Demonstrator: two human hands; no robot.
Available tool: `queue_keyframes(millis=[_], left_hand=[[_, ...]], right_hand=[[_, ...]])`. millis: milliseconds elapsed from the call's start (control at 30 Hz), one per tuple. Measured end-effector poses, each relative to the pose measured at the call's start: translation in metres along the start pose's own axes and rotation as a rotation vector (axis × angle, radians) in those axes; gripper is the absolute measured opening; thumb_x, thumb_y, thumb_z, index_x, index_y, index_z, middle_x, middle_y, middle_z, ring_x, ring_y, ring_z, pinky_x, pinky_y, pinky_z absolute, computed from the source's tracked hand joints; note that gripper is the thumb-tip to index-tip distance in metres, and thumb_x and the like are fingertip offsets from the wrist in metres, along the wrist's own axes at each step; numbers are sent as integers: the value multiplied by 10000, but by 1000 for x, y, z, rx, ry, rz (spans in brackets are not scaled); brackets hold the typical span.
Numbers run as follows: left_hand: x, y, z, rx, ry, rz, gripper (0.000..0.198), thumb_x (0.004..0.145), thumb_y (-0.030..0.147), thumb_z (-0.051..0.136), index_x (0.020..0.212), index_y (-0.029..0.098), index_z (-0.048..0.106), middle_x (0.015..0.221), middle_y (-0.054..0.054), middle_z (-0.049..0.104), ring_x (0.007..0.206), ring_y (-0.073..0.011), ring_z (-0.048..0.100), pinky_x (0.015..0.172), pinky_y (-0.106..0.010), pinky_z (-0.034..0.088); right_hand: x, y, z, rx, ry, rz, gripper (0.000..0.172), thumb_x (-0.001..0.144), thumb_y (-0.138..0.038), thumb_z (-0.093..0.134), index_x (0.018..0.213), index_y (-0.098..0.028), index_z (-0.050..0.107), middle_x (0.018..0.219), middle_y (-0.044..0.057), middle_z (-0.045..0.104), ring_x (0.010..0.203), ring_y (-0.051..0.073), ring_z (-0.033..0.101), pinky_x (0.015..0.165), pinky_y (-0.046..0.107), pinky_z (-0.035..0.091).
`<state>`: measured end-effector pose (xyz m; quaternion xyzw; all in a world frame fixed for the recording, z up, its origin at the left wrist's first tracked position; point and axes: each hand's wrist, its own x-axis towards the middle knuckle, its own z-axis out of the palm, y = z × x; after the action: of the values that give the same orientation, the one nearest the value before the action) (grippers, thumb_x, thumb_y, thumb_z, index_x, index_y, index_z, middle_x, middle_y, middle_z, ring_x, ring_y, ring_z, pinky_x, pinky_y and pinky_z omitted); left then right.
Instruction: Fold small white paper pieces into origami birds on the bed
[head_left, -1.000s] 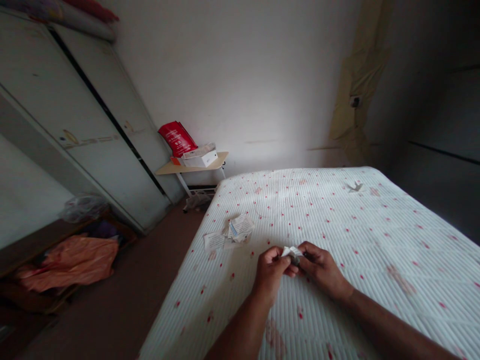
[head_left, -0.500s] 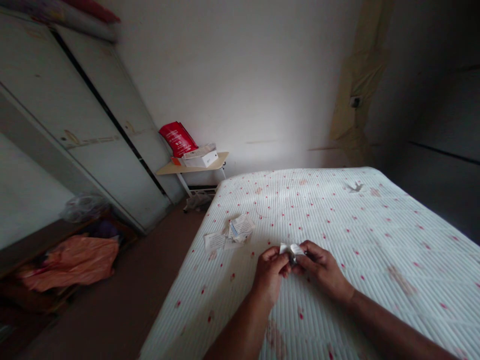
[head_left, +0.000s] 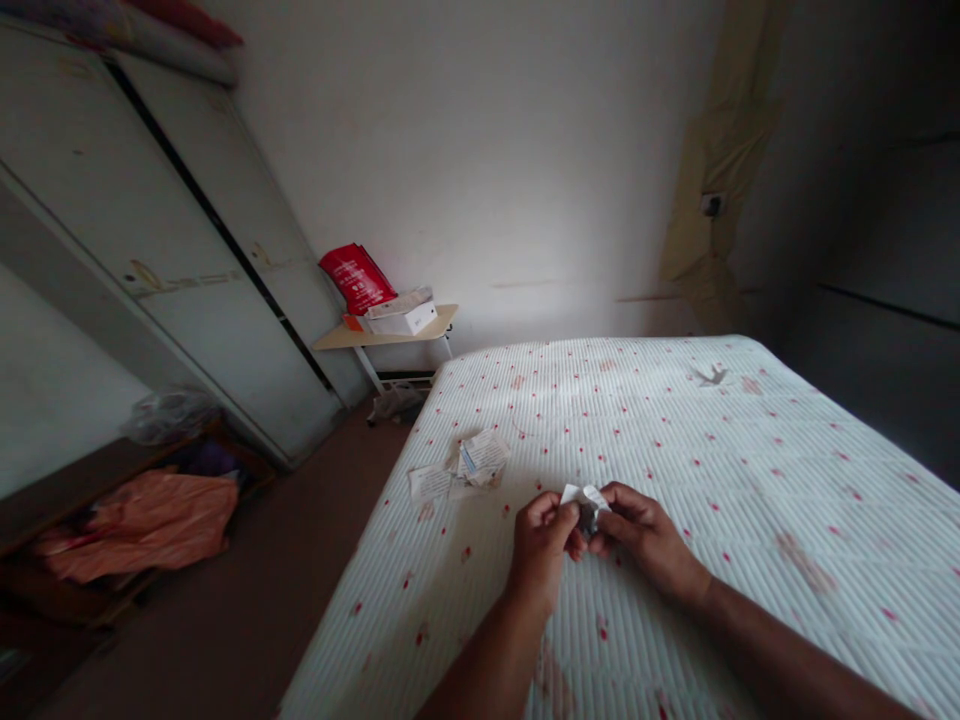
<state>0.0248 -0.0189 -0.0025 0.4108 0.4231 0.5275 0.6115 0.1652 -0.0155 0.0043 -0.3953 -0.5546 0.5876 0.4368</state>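
Observation:
A small piece of printed paper (head_left: pixel 589 497) is held between my two hands, low over the bed. My left hand (head_left: pixel 541 535) pinches its left edge with thumb and fingers. On the opposite side, my right hand (head_left: pixel 643 525) grips the right edge, where the paper curls up. The middle of the paper is dark and folded, and I cannot make out whether anything lies in it. To the left of my hands, a loose pile of printed paper pieces (head_left: pixel 480 458) rests on the mattress (head_left: pixel 592 420).
A folded grey-white paper shape (head_left: pixel 712 374) lies on the bed's far right. Beyond the far left corner, a small table (head_left: pixel 341 338) bears a red bag (head_left: pixel 356 279) and a white box (head_left: pixel 405 318). An orange cloth (head_left: pixel 146 525) sits by the wardrobe (head_left: pixel 172 200).
The hands have shifted slightly. The paper is spread a little wider between my fingers, and more of its dark middle shows.

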Motion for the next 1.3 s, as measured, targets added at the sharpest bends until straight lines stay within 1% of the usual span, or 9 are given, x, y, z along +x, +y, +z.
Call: queue_keyframes(millis=[167, 333, 500, 567, 800, 933, 1133, 1200, 1300], left_hand=[[-3, 7, 2, 92, 41, 35, 385, 666, 504, 632, 682, 128, 554, 436, 23, 512, 371, -73, 433, 384, -186, 334], [-6, 9, 4, 130, 56, 41, 413, 700, 521, 591, 734, 109, 589, 456, 0, 542, 392, -100, 490, 395, -199, 382], [-6, 9, 3, 186, 64, 56, 413, 703, 524, 588, 686, 111, 596, 421, 12, 510, 368, -82, 446, 381, -189, 338], [-6, 10, 2, 217, 54, 64, 400, 705, 511, 587, 663, 114, 598, 422, 11, 507, 374, -79, 441, 380, -185, 321], [-5, 13, 0, 298, 51, 151, 286, 713, 391, 584, 595, 131, 604, 489, 11, 509, 453, -90, 479, 428, -190, 347], [-3, 12, -2, 306, 12, 132, 253, 730, 352, 564, 662, 118, 632, 517, 0, 534, 461, -96, 500, 434, -191, 371], [-2, 16, -8, 338, -82, 74, 287, 758, 351, 538, 728, 97, 668, 522, -34, 584, 476, -115, 528, 469, -209, 414], [-2, 18, -9, 357, -117, 77, 275, 760, 334, 535, 717, 98, 671, 543, -41, 594, 496, -122, 538, 481, -213, 424], [-2, 21, -9, 410, -141, 130, 223, 747, 271, 528, 661, 108, 654, 586, -37, 583, 529, -125, 552, 483, -205, 427]], right_hand=[[0, -2, -1, 14, 31, 23, 364, 738, -535, 582, 756, -175, 535, 578, -2, 597, 525, 134, 563, 511, 260, 425], [1, -2, -2, 51, 11, -2, 323, 745, -491, 599, 748, -173, 543, 574, -6, 597, 522, 125, 547, 531, 263, 429], [2, 1, -4, 74, 8, 0, 309, 766, -479, 581, 766, -171, 551, 573, -5, 602, 526, 129, 552, 531, 264, 427], [2, 1, -4, 63, 11, 5, 314, 762, -484, 582, 764, -171, 553, 564, -4, 604, 520, 131, 553, 524, 263, 425], [0, -4, -3, 10, -34, 1, 311, 759, -479, 589, 749, -170, 557, 605, 8, 627, 534, 129, 569, 502, 244, 422], [0, -1, -4, 5, -32, -24, 291, 773, -458, 585, 752, -168, 564, 610, 2, 620, 547, 123, 566, 506, 236, 424], [0, -2, -9, -8, -42, -20, 261, 764, -428, 606, 748, -169, 575, 650, 7, 622, 580, 130, 572, 530, 247, 433], [0, -3, -10, -14, -68, -31, 251, 763, -416, 609, 739, -168, 578, 666, 10, 622, 590, 129, 569, 559, 257, 441], [1, -4, -10, -51, -76, -47, 251, 771, -418, 595, 743, -169, 579, 666, 9, 612, 585, 124, 551, 563, 256, 433]])
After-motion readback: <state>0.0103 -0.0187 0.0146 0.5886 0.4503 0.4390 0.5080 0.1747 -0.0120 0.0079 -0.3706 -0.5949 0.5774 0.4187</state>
